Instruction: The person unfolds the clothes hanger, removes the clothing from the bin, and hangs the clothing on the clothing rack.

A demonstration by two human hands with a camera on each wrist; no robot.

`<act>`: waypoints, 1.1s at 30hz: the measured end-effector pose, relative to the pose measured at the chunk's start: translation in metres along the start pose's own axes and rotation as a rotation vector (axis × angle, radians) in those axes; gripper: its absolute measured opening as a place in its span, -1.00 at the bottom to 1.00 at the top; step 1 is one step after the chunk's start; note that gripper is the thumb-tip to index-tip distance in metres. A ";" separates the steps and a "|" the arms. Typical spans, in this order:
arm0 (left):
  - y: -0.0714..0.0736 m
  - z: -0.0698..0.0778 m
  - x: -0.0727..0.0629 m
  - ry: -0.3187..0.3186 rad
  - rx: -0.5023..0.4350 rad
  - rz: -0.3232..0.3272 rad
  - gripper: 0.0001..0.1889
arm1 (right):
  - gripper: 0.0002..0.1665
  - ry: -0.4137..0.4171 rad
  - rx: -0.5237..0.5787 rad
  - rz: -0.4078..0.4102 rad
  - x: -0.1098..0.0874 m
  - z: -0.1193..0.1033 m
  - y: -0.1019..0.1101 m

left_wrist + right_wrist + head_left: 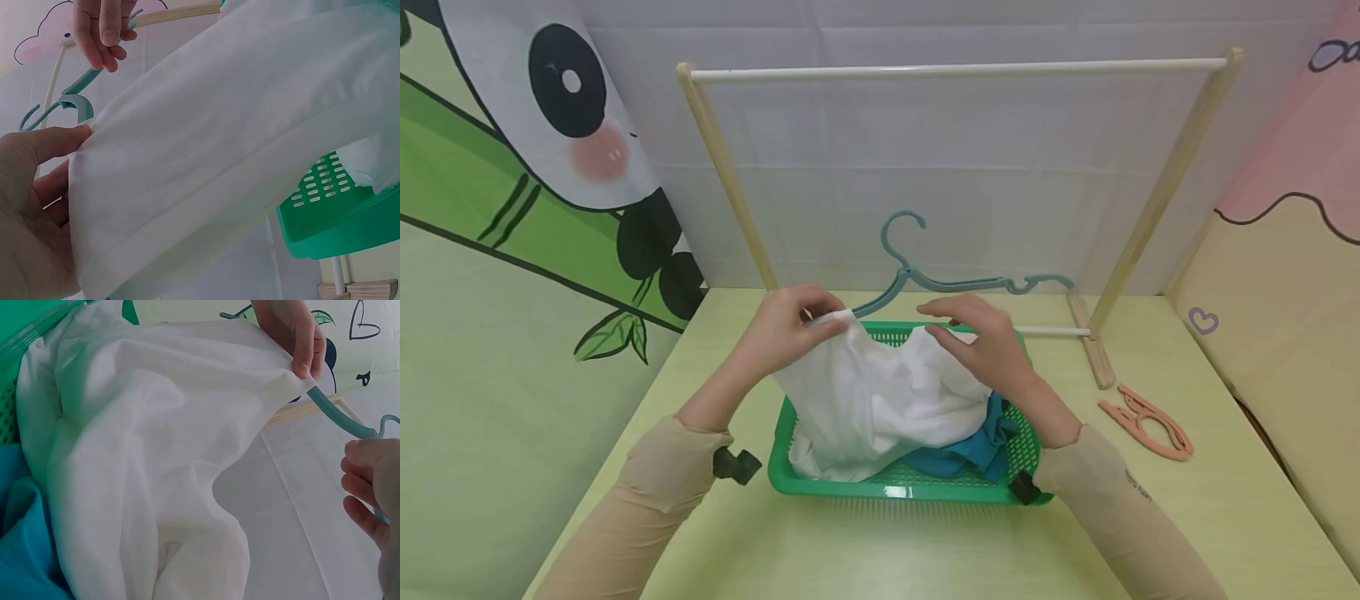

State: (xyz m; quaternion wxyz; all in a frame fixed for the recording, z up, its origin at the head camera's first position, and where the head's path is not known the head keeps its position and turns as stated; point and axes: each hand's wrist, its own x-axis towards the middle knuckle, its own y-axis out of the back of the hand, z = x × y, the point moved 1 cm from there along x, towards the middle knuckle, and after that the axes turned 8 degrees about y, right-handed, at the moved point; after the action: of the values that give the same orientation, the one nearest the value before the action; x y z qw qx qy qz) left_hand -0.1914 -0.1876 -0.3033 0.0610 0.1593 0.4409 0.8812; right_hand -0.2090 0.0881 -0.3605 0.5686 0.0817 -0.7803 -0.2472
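Pinching the shirt (pixel 887 400) over one end of the hanger (pixel 907 273), the left hand (pixel 790 327) nips cloth; the right hand (pixel 987 340) has fingers parted, holding nothing. Shirt hangs into basket (pixel 850 490); probably light, floppy, best held by shoulders.

The white cloth (pixel 887 400) is plain, the blue cloth (pixel 962 454) at its four o'clock plain too. The basket (pixel 880 489) is bright green, the hanger (pixel 958 285) greyish teal, the looped piece (pixel 1177 432) at the basket's three o'clock coral. The rack (pixel 958 70) has pale-wood posts (pixel 1163 196) and a white bar (pixel 850 72). Sleeves (pixel 677 467) are beige, the counter (pixel 850 550) pale yellow-green. From the basket, the ten o'clock drape (pixel 550 233) shows a black-and-white cartoon with pink cheek and green bands; the two o'clock drape (pixel 1292 275), pink over cream, has a purple heart (pixel 1204 322).
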 end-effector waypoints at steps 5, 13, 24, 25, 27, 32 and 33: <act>0.000 0.001 0.000 0.007 0.001 0.005 -0.83 | -0.61 -0.096 0.009 -0.178 0.000 0.002 -0.005; 0.001 0.002 -0.001 0.018 -0.005 0.010 -0.83 | -0.57 -0.257 -0.011 -0.397 -0.002 0.015 -0.013; 0.004 0.002 -0.004 0.033 -0.012 0.010 -0.82 | -0.52 -0.458 -0.029 -0.497 -0.008 0.035 -0.024; 0.004 0.002 -0.004 0.035 -0.013 0.011 -0.82 | -0.52 -0.472 -0.028 -0.503 -0.008 0.036 -0.024; 0.004 0.002 -0.004 0.040 -0.015 0.012 -0.82 | -0.52 -0.496 -0.029 -0.514 -0.007 0.038 -0.026; 0.005 0.002 -0.005 0.045 -0.018 0.017 -0.81 | -0.53 -0.531 -0.015 -0.527 -0.006 0.039 -0.029; 0.005 0.002 -0.005 0.045 -0.017 0.020 -0.81 | -0.54 -0.537 -0.011 -0.530 -0.006 0.039 -0.030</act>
State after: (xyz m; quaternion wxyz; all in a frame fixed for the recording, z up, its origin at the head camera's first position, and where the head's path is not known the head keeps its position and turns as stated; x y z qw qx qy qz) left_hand -0.1859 -0.1900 -0.2992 0.0439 0.1433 0.4328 0.8889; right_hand -0.2481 0.0765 -0.3891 0.2604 0.2099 -0.8521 -0.4025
